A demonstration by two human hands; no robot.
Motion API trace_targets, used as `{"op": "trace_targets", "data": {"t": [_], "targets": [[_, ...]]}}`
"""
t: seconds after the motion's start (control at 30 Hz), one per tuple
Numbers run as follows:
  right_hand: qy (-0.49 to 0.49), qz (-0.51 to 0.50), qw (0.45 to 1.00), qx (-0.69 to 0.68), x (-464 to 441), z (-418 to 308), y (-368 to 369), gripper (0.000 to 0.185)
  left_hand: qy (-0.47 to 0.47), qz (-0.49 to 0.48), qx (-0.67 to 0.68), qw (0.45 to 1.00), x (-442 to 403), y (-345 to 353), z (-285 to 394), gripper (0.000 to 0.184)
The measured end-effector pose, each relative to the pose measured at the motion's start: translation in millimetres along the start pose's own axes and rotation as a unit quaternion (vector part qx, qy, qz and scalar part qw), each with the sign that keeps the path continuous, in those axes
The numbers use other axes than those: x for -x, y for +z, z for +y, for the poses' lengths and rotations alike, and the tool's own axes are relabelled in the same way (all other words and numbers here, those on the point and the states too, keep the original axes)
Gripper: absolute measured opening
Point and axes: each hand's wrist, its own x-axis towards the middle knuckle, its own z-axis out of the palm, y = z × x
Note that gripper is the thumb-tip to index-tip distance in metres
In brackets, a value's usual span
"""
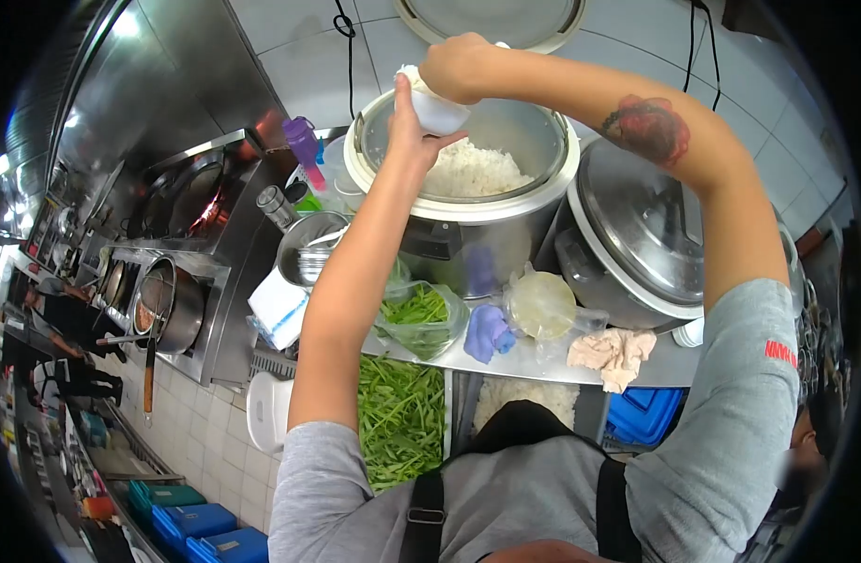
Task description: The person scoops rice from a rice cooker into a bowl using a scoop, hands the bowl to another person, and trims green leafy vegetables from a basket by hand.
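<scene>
My left hand [412, 136] holds a white bowl [440, 114] from its side, tilted above the open rice cooker [560, 178]. White rice [409, 77] shows at the bowl's rim. My right hand [457, 68] is closed at the bowl's top; a small white end [502, 44] sticks out behind the fist, and the rest of that white utensil is hidden. Inside the cooker lies a heap of cooked rice [477, 171]. The cooker's round lid [491, 14] is behind it, near the tiled wall.
A second cooker [637, 220], lidded, stands at right. In front are bagged greens [416, 314], a purple cloth [489, 333], a beige cloth [613, 355] and cut greens [400, 418]. Leftward are a purple bottle [302, 141], a metal pot [304, 249] and a burner flame [205, 214]. People stand far left.
</scene>
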Motion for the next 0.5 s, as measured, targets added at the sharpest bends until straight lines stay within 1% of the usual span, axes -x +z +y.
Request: {"op": "trace_targets", "data": {"t": [0.07,0.1,0.13,0.2,0.3,0.33,0.4,0.43,0.5], "targets": [[-0.02,-0.01,0.999,0.036,-7,2,-3,0.016,0.002,-0.002,0.016,1.0,1,-4,1,0.079],[-0.003,-0.026,1.0,-0.011,-11,5,-7,0.013,0.001,0.003,0.031,1.0,0,-10,4,0.079],[-0.007,-0.032,0.999,-0.016,-9,8,-9,0.012,0.001,0.009,0.046,0.999,0,-16,8,0.079],[-0.015,-0.046,0.999,-0.024,2,17,-23,0.01,0.013,0.002,0.025,1.0,-1,-30,15,0.078],[0.116,-0.115,0.983,-0.081,14,28,-35,0.046,0.022,-0.018,-0.008,1.0,4,-37,18,0.078],[0.103,-0.023,0.993,-0.053,10,34,-19,0.033,0.024,-0.027,-0.021,0.999,7,-36,19,0.078],[0.076,0.16,0.984,0.003,-7,45,30,0.011,0.012,-0.034,-0.037,0.999,11,-31,17,0.08],[0.057,0.18,0.982,-0.004,-2,35,36,0.012,0.005,-0.038,-0.046,0.998,12,-29,16,0.08],[0.015,0.222,0.975,-0.013,15,10,47,0.015,-0.002,-0.043,-0.003,0.999,5,-31,14,0.081]]}}
